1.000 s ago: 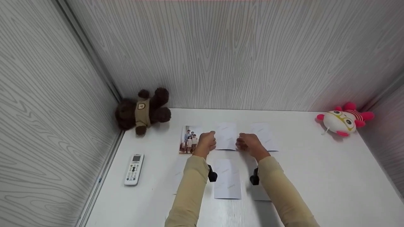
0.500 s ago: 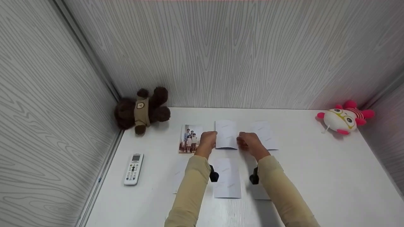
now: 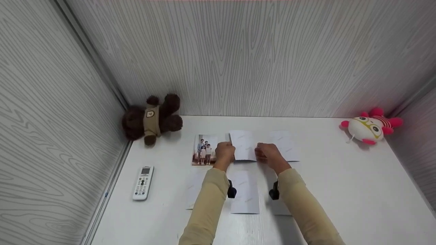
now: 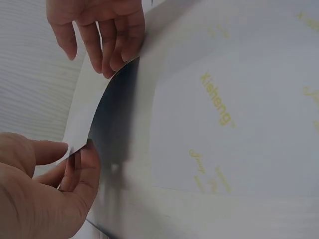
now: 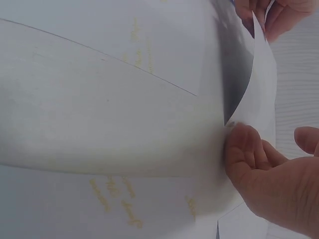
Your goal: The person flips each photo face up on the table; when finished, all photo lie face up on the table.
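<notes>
In the head view, my left hand (image 3: 225, 153) pinches the left edge of a white-backed photo print (image 3: 243, 146) in the middle of the back row. That edge is raised off the table, and the left wrist view shows the sheet (image 4: 79, 124) bent upward with a dark underside. At the opposite edge is my right hand (image 3: 269, 154). Its fingertips touch the print's corner in the right wrist view, fingers loosely bent, thumb apart. To the left lies a face-up family photo (image 3: 204, 151); to the right, another white-backed print (image 3: 286, 146).
A front row holds white-backed prints: one in the middle (image 3: 244, 194), one at left (image 3: 194, 187), and one at right (image 3: 281, 208) partly under my forearm. Around them lie a remote control (image 3: 143, 183), a brown teddy bear (image 3: 151, 120) and a pink-and-white plush toy (image 3: 366, 129).
The middle back print was flat; its left edge has come up with my left hand, which has shifted slightly right. My right hand stays almost where it was.
</notes>
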Tool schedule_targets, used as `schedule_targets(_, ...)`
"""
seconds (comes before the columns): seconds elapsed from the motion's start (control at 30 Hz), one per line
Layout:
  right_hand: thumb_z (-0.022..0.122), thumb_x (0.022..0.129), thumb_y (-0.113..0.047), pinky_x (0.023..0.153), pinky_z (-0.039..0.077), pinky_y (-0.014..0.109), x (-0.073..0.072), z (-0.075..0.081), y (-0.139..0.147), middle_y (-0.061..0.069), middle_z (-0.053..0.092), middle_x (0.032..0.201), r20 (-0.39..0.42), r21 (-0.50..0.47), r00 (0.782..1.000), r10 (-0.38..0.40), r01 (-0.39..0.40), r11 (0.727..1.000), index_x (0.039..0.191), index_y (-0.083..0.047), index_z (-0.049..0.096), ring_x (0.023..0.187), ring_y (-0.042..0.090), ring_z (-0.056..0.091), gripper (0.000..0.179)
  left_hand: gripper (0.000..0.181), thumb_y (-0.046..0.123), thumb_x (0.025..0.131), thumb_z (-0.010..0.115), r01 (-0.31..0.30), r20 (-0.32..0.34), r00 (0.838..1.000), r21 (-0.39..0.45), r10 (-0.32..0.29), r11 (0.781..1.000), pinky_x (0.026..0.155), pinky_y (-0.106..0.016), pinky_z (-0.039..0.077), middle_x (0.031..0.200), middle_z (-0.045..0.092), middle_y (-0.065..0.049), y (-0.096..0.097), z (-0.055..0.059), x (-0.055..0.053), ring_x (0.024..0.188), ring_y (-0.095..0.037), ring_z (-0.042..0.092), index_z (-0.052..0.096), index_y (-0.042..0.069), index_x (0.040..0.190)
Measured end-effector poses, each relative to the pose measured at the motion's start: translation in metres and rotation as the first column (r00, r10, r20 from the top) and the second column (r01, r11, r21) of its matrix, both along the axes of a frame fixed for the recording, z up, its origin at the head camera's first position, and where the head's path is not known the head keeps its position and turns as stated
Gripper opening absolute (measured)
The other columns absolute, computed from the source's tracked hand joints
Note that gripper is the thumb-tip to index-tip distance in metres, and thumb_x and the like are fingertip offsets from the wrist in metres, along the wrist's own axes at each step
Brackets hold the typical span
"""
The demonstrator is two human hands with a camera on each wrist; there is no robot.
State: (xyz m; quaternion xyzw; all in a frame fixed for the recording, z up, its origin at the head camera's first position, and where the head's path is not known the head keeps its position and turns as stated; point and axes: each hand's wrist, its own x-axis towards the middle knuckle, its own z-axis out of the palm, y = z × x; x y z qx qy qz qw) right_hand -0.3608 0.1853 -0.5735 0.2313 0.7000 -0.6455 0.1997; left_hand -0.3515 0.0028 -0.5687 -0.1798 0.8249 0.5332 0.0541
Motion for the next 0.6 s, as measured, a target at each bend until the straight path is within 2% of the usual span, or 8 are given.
schedule_targets(0.07, 0.051, 0.104, -0.026, 0.092, 0.053, 0.033, 0.0, 0.0, 0.001, 0.01, 0.063, 0.119, 0.004, 0.006, 1.0, -0.003, 0.003, 1.0, 0.138, -0.002, 0.053, 0.102, 0.019, 0.06, 0.042, 0.038, 0.006, 0.093, 0.055, -0.033, 0.033, 0.999, 0.103, 0.03, 0.994, 0.079, -0.03, 0.056, 0.122, 0.073, -0.011, 0.001, -0.001, 0.001, 0.097, -0.018, 0.066, 0.071, 0.007, 0.127)
schedule_targets(0.13, 0.051, 0.104, -0.027, 0.09, 0.053, 0.032, 0.0, 0.0, 0.003, 0.01, 0.064, 0.118, 0.001, 0.009, 1.0, 0.0, 0.0, 1.0, 0.139, -0.002, 0.052, 0.1, 0.018, 0.06, 0.043, 0.038, 0.007, 0.095, 0.056, -0.053, 0.064, 0.997, 0.201, 0.041, 0.978, 0.071, -0.028, 0.054, 0.122, 0.072, -0.011, 0.0, -0.003, 0.001, 0.083, -0.014, 0.062, 0.068, 0.007, 0.131)
schedule_targets(0.2, 0.051, 0.105, -0.028, 0.09, 0.052, 0.031, 0.0, 0.0, 0.005, 0.009, 0.064, 0.12, -0.015, 0.005, 1.0, 0.005, -0.005, 1.0, 0.143, -0.003, 0.05, 0.099, 0.018, 0.061, 0.045, 0.039, 0.007, 0.097, 0.057, -0.07, 0.079, 0.996, 0.314, 0.048, 0.947, 0.063, -0.025, 0.049, 0.117, 0.072, -0.01, 0.0, -0.003, 0.001, 0.071, -0.009, 0.055, 0.065, 0.006, 0.135)
schedule_targets(0.3, 0.048, 0.107, -0.03, 0.091, 0.052, 0.031, 0.0, 0.003, 0.007, 0.01, 0.063, 0.128, -0.06, -0.007, 0.998, 0.016, -0.016, 1.0, 0.149, -0.007, 0.045, 0.102, 0.017, 0.062, 0.048, 0.042, 0.006, 0.098, 0.057, -0.082, 0.088, 0.995, 0.48, 0.045, 0.873, 0.058, -0.023, 0.044, 0.109, 0.069, -0.01, -0.002, 0.0, 0.002, 0.065, -0.008, 0.048, 0.06, 0.003, 0.139)
schedule_targets(0.37, 0.045, 0.109, -0.03, 0.093, 0.052, 0.031, 0.0, 0.005, 0.01, 0.011, 0.061, 0.135, -0.1, -0.021, 0.995, 0.02, -0.022, 1.0, 0.152, -0.01, 0.043, 0.107, 0.017, 0.062, 0.048, 0.044, 0.004, 0.098, 0.057, -0.083, 0.086, 0.995, 0.586, 0.04, 0.806, 0.063, -0.023, 0.047, 0.109, 0.067, -0.011, -0.003, 0.003, 0.002, 0.073, -0.009, 0.053, 0.055, -0.001, 0.142)
schedule_targets(0.47, 0.041, 0.11, -0.026, 0.098, 0.051, 0.034, 0.001, 0.008, 0.014, 0.013, 0.058, 0.142, -0.15, -0.028, 0.989, 0.017, -0.021, 0.999, 0.152, -0.014, 0.046, 0.112, 0.018, 0.062, 0.044, 0.046, 0.0, 0.098, 0.056, -0.088, 0.094, 0.995, 0.686, 0.033, 0.722, 0.073, -0.026, 0.052, 0.116, 0.066, -0.016, -0.005, 0.009, 0.002, 0.087, -0.015, 0.061, 0.051, -0.005, 0.144)
schedule_targets(0.53, 0.04, 0.11, -0.023, 0.1, 0.05, 0.036, 0.002, 0.009, 0.017, 0.013, 0.058, 0.143, -0.177, -0.017, 0.984, 0.012, -0.015, 1.0, 0.15, -0.015, 0.049, 0.111, 0.018, 0.063, 0.042, 0.046, -0.001, 0.099, 0.055, -0.094, 0.097, 0.995, 0.725, 0.034, 0.682, 0.082, -0.029, 0.054, 0.123, 0.064, -0.02, -0.007, 0.012, 0.002, 0.097, -0.019, 0.063, 0.049, -0.007, 0.144)
schedule_targets(0.6, 0.043, 0.11, -0.02, 0.101, 0.05, 0.038, 0.002, 0.009, 0.018, 0.013, 0.06, 0.142, -0.201, 0.004, 0.98, 0.009, -0.008, 1.0, 0.148, -0.016, 0.052, 0.108, 0.017, 0.064, 0.04, 0.045, -0.002, 0.1, 0.054, -0.099, 0.101, 0.994, 0.745, 0.035, 0.66, 0.089, -0.032, 0.054, 0.129, 0.062, -0.023, -0.009, 0.014, 0.003, 0.103, -0.022, 0.064, 0.049, -0.008, 0.144)
